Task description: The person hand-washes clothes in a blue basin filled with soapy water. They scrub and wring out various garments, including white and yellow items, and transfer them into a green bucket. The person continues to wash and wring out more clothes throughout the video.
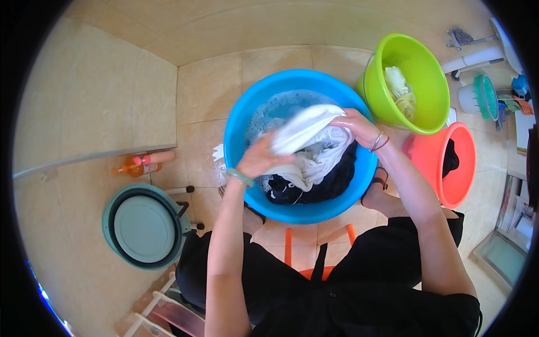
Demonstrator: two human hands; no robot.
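A wide blue basin (236,168) holds sudsy water (264,115) along its far and left sides. Stretched between my two hands above it is a wet white garment (309,126), its lower folds hanging toward the basin. My right hand (358,127) grips the garment's upper right end, fingers closed over the fabric. At the lower left end, my left hand (259,156) is closed on it too, slightly smeared by motion. Dark clothes (331,188) lie soaked under the white fabric at the basin's near side. What kind of garment the white one is, I cannot tell.
A lime bucket (432,84) with pale cloth and a coral bucket (463,168) with dark cloth stand at right. At left are a grey-green folding basin (143,227) and bottles (146,164). An orange stool (288,247) shows between my legs.
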